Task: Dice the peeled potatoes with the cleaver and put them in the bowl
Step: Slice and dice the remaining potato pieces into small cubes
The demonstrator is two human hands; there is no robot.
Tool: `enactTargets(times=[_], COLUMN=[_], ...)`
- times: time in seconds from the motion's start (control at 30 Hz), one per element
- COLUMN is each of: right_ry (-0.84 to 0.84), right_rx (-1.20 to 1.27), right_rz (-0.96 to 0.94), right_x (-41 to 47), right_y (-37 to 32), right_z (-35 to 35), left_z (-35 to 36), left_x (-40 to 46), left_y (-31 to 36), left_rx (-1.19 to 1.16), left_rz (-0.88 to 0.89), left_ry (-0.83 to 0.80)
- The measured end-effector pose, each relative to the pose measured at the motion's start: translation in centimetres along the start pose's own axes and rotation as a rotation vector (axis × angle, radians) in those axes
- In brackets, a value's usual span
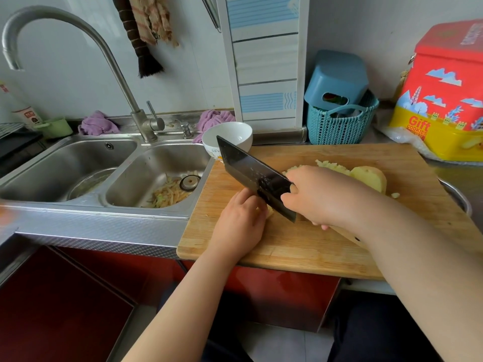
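Cleaver (254,176) gripped in right hand (317,195); left hand (241,220) curls over potato (270,212) on board (300,241). Bowl (226,140) at eleven o'clock. Wet potato probably slippery; pin near blade.

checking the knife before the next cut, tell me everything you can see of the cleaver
The cleaver has a broad, dark rectangular blade, apparently metal, with pale specks stuck to its face. It tilts, far corner raised toward the white bowl, near corner down at the cutting board. The right hand grips it at the handle end, hiding the handle. The left hand rests beside the blade on a potato piece.
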State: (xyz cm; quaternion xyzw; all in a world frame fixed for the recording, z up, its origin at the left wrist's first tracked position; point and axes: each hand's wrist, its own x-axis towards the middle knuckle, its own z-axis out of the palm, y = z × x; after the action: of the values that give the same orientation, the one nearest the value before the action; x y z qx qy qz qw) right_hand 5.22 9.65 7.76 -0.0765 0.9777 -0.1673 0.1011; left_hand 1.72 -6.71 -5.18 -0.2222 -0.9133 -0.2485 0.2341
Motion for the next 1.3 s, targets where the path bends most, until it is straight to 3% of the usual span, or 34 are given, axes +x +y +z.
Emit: enactTargets(times=[0.23,0.67,0.9,1.3], right_ry=[-0.091,-0.022,-0.026,-0.140], right_rx=[0.026,0.266,0.174,0.121], right_rz=[0.065,0.124,0.030,0.095], right_x=[1.4,1.5,0.2,1.1], right_y=[-0.6,1.9,0.7,-1.2], right_z=[1.2,1.2,0.4,1.2], left_z=[0.0,-0.6,-0.6,-0.4], left_x=[0.0,-0.7,-0.7,-0.8], left_y=[0.0,0.0,0.1,0.0], left_rx=[-0.002,-0.027,-0.024,0.021], left_rz=[-0.066,-0.088,-0.062,-0.077], left_ry=[-0.025,-0.013,-0.018,-0.025])
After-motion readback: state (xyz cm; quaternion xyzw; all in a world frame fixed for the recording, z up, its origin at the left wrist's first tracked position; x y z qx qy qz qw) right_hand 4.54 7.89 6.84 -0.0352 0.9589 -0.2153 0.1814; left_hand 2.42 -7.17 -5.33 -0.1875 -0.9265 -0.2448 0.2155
